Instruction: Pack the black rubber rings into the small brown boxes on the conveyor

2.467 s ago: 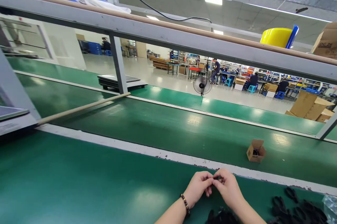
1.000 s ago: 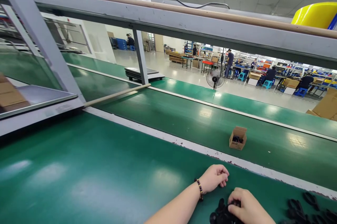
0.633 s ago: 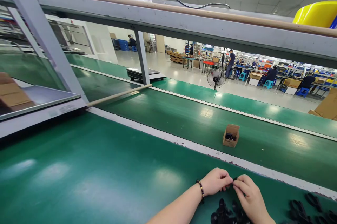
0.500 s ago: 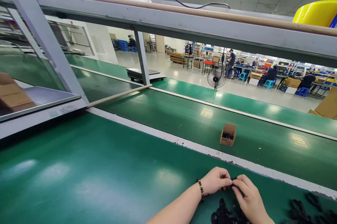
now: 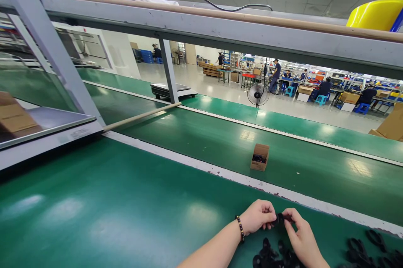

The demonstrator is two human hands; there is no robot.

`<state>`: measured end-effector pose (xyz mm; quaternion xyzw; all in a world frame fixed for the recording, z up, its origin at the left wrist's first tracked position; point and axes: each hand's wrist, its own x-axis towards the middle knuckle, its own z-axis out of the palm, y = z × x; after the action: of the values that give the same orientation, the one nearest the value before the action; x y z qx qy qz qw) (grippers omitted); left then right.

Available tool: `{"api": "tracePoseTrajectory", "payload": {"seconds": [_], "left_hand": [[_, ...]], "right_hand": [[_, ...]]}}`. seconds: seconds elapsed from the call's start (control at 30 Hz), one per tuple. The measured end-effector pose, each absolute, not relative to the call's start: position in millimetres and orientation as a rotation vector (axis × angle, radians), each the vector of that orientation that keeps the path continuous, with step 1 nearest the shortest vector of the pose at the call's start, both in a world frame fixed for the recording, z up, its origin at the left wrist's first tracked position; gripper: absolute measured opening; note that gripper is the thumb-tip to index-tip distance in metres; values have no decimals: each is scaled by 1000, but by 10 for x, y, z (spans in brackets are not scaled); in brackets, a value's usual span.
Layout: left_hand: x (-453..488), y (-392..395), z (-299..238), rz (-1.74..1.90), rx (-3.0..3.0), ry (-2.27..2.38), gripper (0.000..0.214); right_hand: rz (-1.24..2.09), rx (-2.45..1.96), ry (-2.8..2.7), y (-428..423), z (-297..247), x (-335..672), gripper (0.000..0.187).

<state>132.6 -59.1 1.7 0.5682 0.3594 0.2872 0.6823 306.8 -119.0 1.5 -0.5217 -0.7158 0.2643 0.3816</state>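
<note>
My left hand point(image 5: 257, 217), with a beaded bracelet on its wrist, and my right hand point(image 5: 299, 235) meet over the green bench at the bottom of the view. Their fingertips pinch one small black part point(image 5: 278, 219) between them. A heap of similar black parts point(image 5: 273, 255) lies just below my hands. More black loops point(image 5: 371, 247) lie to the right.
A small open cardboard box point(image 5: 259, 157) rides on the green conveyor belt point(image 5: 220, 142) beyond the white strip point(image 5: 189, 166). A wooden rod point(image 5: 141, 115) crosses the belt at the left. A grey shelf rail point(image 5: 220, 28) runs overhead. Seated workers are far off.
The cardboard box has drifted left along the belt. My right hand dipped into the black heap, then came back up to meet my left hand on a small black part.
</note>
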Motion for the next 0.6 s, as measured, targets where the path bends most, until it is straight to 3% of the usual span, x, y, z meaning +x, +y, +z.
{"api": "tracePoseTrajectory", "payload": {"seconds": [0.37,0.6], "left_hand": [[1344,-594,-15,648,1267,799,31],[1322,-588,-1,620,1340,836,31]], "right_hand": [[743,-1285,-1862,-1199,37,2978,22],[586,-1226,-1881,-1169,-7,2934,19]]}}
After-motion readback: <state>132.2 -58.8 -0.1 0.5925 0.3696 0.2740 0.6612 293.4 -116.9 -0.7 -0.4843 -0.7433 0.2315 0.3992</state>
